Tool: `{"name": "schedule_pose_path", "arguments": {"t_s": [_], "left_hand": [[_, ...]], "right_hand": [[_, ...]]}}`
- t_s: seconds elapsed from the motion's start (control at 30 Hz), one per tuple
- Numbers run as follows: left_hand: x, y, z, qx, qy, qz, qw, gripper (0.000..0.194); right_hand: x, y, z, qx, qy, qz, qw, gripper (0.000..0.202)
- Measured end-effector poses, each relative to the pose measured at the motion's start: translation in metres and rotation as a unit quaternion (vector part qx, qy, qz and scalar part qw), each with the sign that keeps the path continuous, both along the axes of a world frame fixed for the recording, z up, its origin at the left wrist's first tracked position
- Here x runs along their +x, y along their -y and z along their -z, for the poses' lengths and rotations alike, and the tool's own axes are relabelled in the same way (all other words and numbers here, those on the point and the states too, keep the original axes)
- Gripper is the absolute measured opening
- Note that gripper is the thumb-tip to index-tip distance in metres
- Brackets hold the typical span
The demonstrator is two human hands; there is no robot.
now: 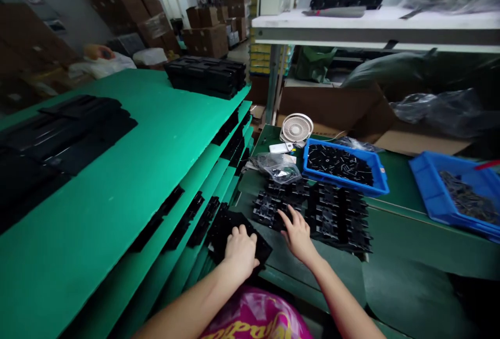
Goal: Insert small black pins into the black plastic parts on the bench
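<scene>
My left hand (241, 249) has its fingers curled over the edge of a dark, flat black plastic part (234, 222), at the table's near left beside the green shelves. The part's exact kind does not show. Just right of it, my right hand (297, 235) is open, thumb and fingers apart. Its fingertips are at the near edge of rows of black plastic pieces with small clips (324, 216) laid out on the green table (402, 240). Whether they touch these pieces I cannot tell.
Green tiered shelves (152, 136) fill the left, with black parts (207, 76) on top and between layers. Beyond the rows stand a blue tray of small black pieces (385, 185), a white fan (297, 129) and a clear bag (279, 167). Another blue bin (429, 188) is right.
</scene>
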State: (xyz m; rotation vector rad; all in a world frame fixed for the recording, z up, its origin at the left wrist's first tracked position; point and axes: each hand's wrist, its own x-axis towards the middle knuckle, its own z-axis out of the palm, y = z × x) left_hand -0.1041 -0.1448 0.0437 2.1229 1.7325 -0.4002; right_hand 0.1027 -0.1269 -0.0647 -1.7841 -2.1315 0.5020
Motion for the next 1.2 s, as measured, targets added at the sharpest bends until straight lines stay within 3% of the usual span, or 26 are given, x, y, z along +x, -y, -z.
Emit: {"name": "schedule_pose_path", "arguments": {"t_s": [0.1, 0.2, 0.3, 0.37, 0.43, 0.5, 0.63, 0.73, 0.83, 1.03, 1.2], "left_hand": [[0.009, -0.003, 0.012, 0.005, 0.034, -0.015, 0.999, 0.06], [0.02, -0.004, 0.021, 0.002, 0.076, -0.026, 0.997, 0.057], [0.031, -0.002, 0.024, 0.005, 0.139, -0.03, 0.99, 0.056], [0.031, 0.002, 0.023, 0.013, 0.195, -0.026, 0.98, 0.05], [0.017, 0.005, 0.024, 0.03, 0.243, -0.037, 0.969, 0.043], [-0.009, 0.006, 0.033, 0.046, 0.273, -0.077, 0.958, 0.045], [-0.068, 0.008, 0.076, 0.012, 0.312, -0.181, 0.933, 0.062], [-0.084, 0.017, 0.111, -0.046, 0.359, -0.221, 0.906, 0.063], [-0.074, 0.028, 0.13, -0.064, 0.413, -0.238, 0.877, 0.053], [-0.053, 0.027, 0.129, -0.072, 0.463, -0.266, 0.842, 0.054], [-0.045, 0.016, 0.124, -0.061, 0.444, -0.295, 0.844, 0.056]], "right_hand": [[-0.011, 0.036, -0.004, -0.076, -0.166, -0.054, 0.982, 0.061], [-0.023, 0.071, 0.021, -0.157, -0.254, -0.075, 0.951, 0.063], [-0.025, 0.085, 0.057, -0.161, -0.268, 0.003, 0.95, 0.066], [-0.019, 0.085, 0.071, -0.145, -0.278, 0.069, 0.947, 0.07], [-0.012, 0.084, 0.072, -0.157, -0.3, 0.125, 0.933, 0.073], [-0.007, 0.087, 0.061, -0.204, -0.338, 0.166, 0.904, 0.076], [-0.013, 0.098, 0.036, -0.282, -0.407, 0.184, 0.849, 0.087], [-0.02, 0.101, 0.034, -0.269, -0.4, 0.167, 0.86, 0.089], [-0.02, 0.099, 0.043, -0.236, -0.379, 0.148, 0.883, 0.082], [-0.016, 0.082, 0.055, -0.138, -0.332, 0.099, 0.928, 0.072], [-0.017, 0.073, 0.036, -0.112, -0.288, 0.073, 0.948, 0.074]]}}
